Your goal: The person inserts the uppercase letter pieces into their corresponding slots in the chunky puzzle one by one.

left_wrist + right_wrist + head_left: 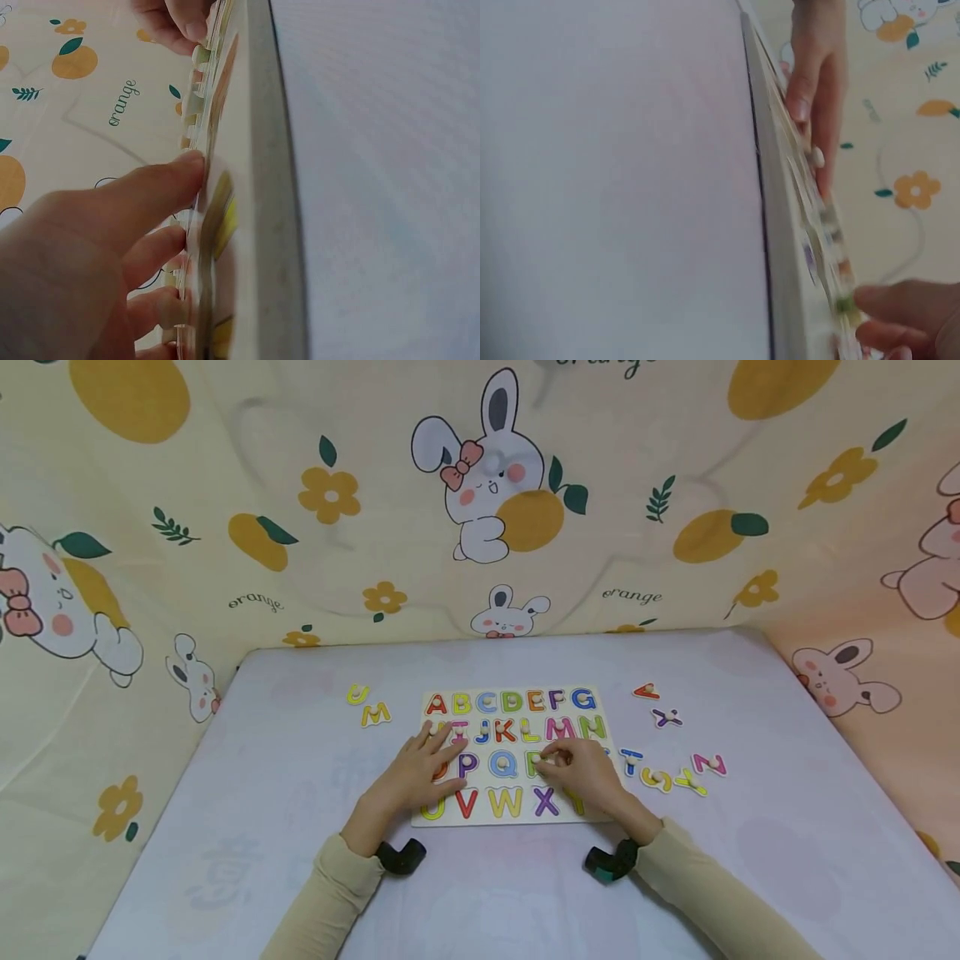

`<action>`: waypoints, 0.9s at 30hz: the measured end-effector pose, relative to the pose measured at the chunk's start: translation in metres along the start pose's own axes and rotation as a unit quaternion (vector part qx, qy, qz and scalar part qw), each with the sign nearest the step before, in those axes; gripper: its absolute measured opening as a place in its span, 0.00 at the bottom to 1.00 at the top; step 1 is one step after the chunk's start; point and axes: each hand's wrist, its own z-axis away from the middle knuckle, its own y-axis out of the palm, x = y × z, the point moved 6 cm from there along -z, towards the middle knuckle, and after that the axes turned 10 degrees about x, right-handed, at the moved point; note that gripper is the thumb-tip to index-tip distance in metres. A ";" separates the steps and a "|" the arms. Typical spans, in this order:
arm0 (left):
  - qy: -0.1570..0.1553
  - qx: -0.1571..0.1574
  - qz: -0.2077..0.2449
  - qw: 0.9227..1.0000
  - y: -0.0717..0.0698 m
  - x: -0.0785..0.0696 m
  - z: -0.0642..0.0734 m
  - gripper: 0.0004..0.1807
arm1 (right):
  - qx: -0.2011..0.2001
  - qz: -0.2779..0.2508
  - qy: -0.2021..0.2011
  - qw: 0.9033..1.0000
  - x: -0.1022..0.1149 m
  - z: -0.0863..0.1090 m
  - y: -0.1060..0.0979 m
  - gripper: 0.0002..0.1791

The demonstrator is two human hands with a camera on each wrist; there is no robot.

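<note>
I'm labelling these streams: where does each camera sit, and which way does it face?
Head: on the person's head, facing forward and down at the letter board and patterned backdrop; left hand, right hand and sleeves show.
Left wrist: on that wrist, looking low along the board's edge, picture turned sideways; left hand large, right hand at top.
Right wrist: on that wrist, likewise low and sideways; right hand at a green knob, lower right, left hand at top.
Shared: both wrist views show board, backdrop and both hands.
</note>
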 end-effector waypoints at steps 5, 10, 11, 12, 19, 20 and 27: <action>-0.001 0.003 -0.002 1.000 -0.001 -0.001 0.000 0.36 | 0.002 -0.006 -0.009 1.000 -0.012 0.007 -0.017 0.11; -0.002 0.001 -0.003 1.000 -0.001 -0.001 -0.001 0.35 | -0.005 -0.001 -0.009 1.000 -0.031 0.015 -0.041 0.12; 0.000 -0.002 -0.002 1.000 -0.002 -0.001 -0.001 0.35 | -0.007 0.005 -0.014 1.000 -0.035 0.017 -0.046 0.12; 0.002 -0.003 -0.001 1.000 -0.002 -0.002 -0.001 0.35 | -0.007 0.010 -0.018 1.000 -0.039 0.019 -0.052 0.13; 0.002 -0.004 -0.002 1.000 -0.002 -0.002 0.001 0.36 | 0.002 0.027 -0.027 0.999 -0.064 0.034 -0.082 0.13; -0.002 -0.001 0.001 1.000 -0.001 -0.001 0.000 0.36 | 0.003 0.029 -0.031 0.999 -0.067 0.036 -0.085 0.13; -0.009 0.006 -0.002 1.000 0.002 0.003 -0.002 0.36 | 0.026 0.053 -0.001 0.998 -0.092 0.046 -0.098 0.15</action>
